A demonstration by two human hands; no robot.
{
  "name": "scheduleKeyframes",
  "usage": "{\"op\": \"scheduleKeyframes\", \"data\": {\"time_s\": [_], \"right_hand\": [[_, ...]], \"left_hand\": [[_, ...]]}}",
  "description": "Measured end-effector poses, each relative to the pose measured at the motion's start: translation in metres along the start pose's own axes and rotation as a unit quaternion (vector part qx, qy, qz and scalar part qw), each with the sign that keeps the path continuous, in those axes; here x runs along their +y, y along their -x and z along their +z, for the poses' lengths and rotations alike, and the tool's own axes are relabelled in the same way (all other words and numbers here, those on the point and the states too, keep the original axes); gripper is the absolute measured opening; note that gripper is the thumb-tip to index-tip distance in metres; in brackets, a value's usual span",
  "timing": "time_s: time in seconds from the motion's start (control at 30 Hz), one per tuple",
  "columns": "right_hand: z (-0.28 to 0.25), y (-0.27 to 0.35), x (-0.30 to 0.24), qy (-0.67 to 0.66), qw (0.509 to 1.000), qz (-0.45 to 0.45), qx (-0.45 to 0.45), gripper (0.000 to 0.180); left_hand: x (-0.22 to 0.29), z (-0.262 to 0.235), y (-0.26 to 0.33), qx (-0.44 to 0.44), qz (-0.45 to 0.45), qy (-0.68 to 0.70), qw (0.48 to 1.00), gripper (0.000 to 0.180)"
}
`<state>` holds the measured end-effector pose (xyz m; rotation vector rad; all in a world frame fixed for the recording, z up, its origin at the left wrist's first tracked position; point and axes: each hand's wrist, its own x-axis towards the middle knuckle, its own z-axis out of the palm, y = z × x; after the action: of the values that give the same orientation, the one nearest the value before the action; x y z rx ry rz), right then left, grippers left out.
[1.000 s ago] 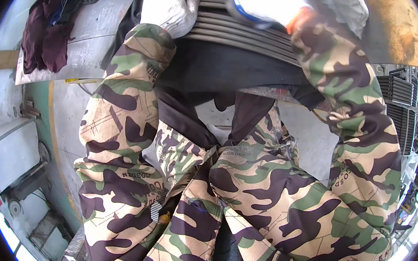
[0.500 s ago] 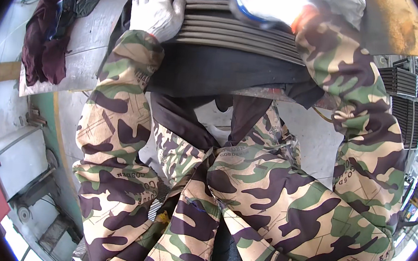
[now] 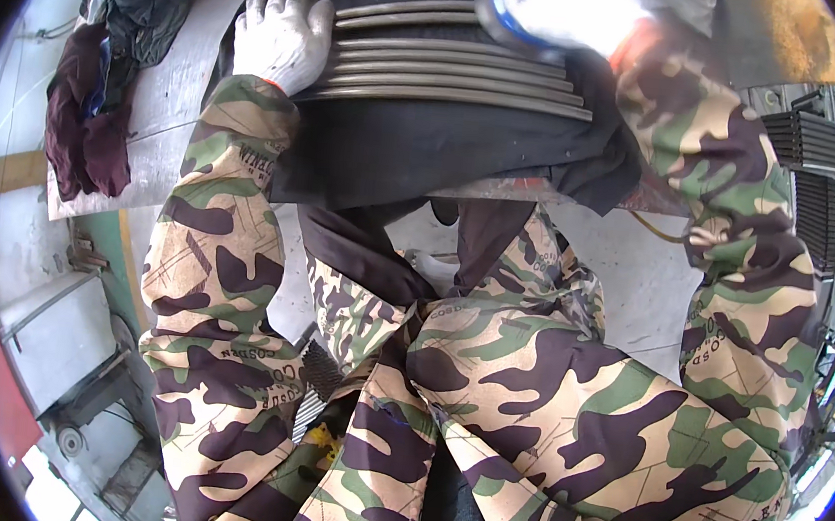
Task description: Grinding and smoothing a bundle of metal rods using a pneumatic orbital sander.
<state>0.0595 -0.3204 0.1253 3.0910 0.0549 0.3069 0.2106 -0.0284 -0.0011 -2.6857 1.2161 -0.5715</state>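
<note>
Several slim grey metal rods (image 3: 455,80) lie side by side on a black cloth (image 3: 428,146). My left hand (image 3: 283,39), in a white knit glove, rests flat with fingers spread at the rods' left ends. At the far side, my right hand (image 3: 577,13) is white-gloved, glaring and blurred. It grips a round, blue-rimmed object (image 3: 511,16) over the right part of the far rods; its exact kind is unclear. The near rods' right ends show bare on the cloth, while my left hand partly covers the left ends.
Dark and maroon cloths (image 3: 87,138) lie on the left of the metal table (image 3: 165,121). A rusty brown sheet (image 3: 805,42) is at the far right. Beyond it, dark bars are stacked on a rack (image 3: 818,224). A wheeled machine (image 3: 90,420) stands lower left.
My left hand has shifted a little left, and my right hand with the blue-rimmed object slightly right. The near rods' right ends, hidden by my right sleeve before, now show.
</note>
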Motion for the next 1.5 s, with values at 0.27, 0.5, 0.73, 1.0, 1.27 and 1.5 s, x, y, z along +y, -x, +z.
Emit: {"op": "scheduleKeyframes", "data": {"time_s": [0.27,0.5,0.73,1.0,1.27,1.5], "right_hand": [[0.004,-0.008,-0.006,0.01,1.0,-0.01,0.008,0.024],[-0.003,-0.031,-0.042,-0.023,0.999,-0.04,-0.009,0.023],[-0.011,-0.052,-0.08,-0.058,0.996,-0.049,-0.036,0.028],[0.006,-0.053,-0.076,-0.01,0.998,-0.059,-0.014,0.027],[0.001,-0.039,-0.08,-0.005,0.998,-0.058,-0.022,0.026],[0.011,-0.038,-0.077,-0.022,0.997,-0.075,-0.003,0.023]], "left_hand": [[-0.003,0.01,-0.001,0.079,0.003,0.031,0.996,0.032],[-0.005,0.004,-0.006,0.084,0.02,0.073,0.994,0.046],[0.013,0.0,-0.009,0.089,-0.077,0.118,0.986,0.045],[0.02,-0.003,-0.007,0.073,-0.039,0.057,0.995,0.048],[0.026,-0.006,0.002,0.06,-0.091,0.106,0.988,0.052],[0.029,-0.013,0.016,0.105,-0.066,0.105,0.987,0.049]]}}
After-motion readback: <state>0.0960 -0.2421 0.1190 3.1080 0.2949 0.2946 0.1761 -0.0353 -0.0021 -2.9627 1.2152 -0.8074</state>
